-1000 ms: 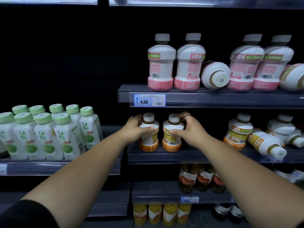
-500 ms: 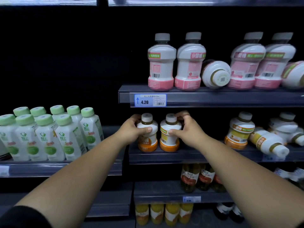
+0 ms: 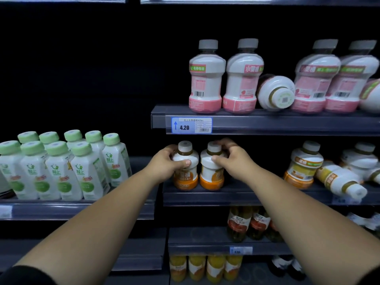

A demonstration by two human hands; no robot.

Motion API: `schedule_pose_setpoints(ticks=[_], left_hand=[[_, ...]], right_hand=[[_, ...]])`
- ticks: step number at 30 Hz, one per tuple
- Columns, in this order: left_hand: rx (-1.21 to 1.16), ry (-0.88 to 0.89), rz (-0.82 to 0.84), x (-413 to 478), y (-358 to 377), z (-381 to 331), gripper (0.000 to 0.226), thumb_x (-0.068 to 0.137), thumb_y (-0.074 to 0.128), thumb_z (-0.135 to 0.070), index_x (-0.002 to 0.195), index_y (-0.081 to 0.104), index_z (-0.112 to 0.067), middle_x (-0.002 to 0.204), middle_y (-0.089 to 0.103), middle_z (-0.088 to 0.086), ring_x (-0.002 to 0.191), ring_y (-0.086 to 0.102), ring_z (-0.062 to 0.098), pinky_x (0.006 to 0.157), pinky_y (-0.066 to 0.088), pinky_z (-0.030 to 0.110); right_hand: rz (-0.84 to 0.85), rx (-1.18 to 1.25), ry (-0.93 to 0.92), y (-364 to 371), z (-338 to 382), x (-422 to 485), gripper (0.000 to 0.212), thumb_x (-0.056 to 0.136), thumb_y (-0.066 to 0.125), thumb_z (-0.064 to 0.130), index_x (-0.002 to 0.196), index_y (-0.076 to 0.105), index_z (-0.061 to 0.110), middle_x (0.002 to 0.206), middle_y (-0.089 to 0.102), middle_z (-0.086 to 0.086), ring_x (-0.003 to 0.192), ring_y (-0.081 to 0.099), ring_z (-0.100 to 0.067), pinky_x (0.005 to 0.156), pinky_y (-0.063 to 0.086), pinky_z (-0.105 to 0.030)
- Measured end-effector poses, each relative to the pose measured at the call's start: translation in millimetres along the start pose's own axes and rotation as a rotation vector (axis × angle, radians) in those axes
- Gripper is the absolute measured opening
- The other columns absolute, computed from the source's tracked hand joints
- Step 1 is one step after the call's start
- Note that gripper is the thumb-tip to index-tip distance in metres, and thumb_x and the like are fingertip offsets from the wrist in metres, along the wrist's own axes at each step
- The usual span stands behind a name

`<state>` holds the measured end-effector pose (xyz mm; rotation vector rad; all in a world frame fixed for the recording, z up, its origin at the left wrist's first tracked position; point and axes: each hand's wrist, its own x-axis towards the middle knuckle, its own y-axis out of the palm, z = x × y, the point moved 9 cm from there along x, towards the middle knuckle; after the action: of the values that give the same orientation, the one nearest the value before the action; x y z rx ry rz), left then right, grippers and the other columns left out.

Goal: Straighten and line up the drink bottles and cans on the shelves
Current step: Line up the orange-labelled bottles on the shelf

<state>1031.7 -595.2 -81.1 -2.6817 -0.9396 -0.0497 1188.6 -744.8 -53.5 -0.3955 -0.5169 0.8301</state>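
Two small white bottles with orange bases stand upright side by side at the left end of the middle shelf (image 3: 246, 197). My left hand (image 3: 164, 164) grips the left orange bottle (image 3: 186, 179) around its shoulder. My right hand (image 3: 234, 159) wraps the right orange bottle (image 3: 211, 178) from the right. Further right on this shelf one orange bottle (image 3: 302, 167) stands and another (image 3: 339, 182) lies on its side, cap toward me. On the upper shelf (image 3: 267, 124) pink-based bottles (image 3: 205, 79) stand, and one white bottle (image 3: 275, 93) lies tipped over.
A block of green-capped white bottles (image 3: 61, 167) stands in rows on the left shelf (image 3: 72, 208). A blue price tag (image 3: 191, 125) reads 4.20. Lower shelves hold dark red-labelled bottles (image 3: 246, 223) and yellow juice bottles (image 3: 205, 270). More bottles lie at the far right edge.
Both hands have kept hold of the two orange bottles, which have turned so their labels face differently and stand slightly closer together.
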Motion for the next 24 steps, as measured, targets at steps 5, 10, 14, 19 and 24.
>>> schedule_pose_setpoints(ticks=[5,10,14,19,24], left_hand=[[-0.011,-0.012,-0.006,-4,2,-2,0.051,0.081,0.08,-0.021,0.124,0.054,-0.026,0.109,0.064,-0.012,0.1,0.063,0.011,0.07,0.05,0.023],[0.009,0.006,-0.037,-3,-1,-4,0.051,0.074,0.086,-0.021,0.114,0.055,-0.027,0.107,0.065,-0.009,0.096,0.065,0.011,0.068,0.051,0.026],[0.028,0.0,0.003,2,-2,-5,0.043,0.079,0.081,-0.021,0.113,0.054,-0.027,0.11,0.063,-0.008,0.104,0.063,0.013,0.079,0.052,0.029],[-0.018,-0.023,-0.01,1,-4,4,0.041,0.083,0.078,-0.02,0.115,0.054,-0.028,0.116,0.063,-0.003,0.109,0.063,0.019,0.09,0.054,0.041],[0.032,0.002,-0.023,0,-14,-1,0.043,0.081,0.079,-0.015,0.117,0.054,-0.017,0.111,0.063,-0.001,0.102,0.064,0.017,0.076,0.051,0.028]], right_hand=[[0.043,0.045,0.005,-3,-3,-3,0.048,0.077,0.083,0.019,0.107,0.055,0.046,0.113,0.063,0.015,0.108,0.062,-0.009,0.089,0.05,-0.023],[0.015,-0.03,-0.007,-4,-3,-8,0.062,0.07,0.089,0.026,0.118,0.052,0.038,0.121,0.061,0.01,0.11,0.059,-0.01,0.094,0.049,-0.028],[0.036,0.018,0.001,-3,-2,-7,0.051,0.078,0.082,0.02,0.117,0.054,0.036,0.118,0.062,0.012,0.111,0.06,-0.009,0.092,0.049,-0.026],[0.058,0.033,0.001,1,-3,-6,0.055,0.078,0.084,0.014,0.117,0.053,0.037,0.12,0.062,0.011,0.112,0.061,-0.011,0.096,0.051,-0.032],[0.057,0.034,-0.02,9,0,-2,0.056,0.075,0.087,0.018,0.111,0.053,0.044,0.12,0.064,0.01,0.113,0.062,-0.012,0.1,0.052,-0.04]])
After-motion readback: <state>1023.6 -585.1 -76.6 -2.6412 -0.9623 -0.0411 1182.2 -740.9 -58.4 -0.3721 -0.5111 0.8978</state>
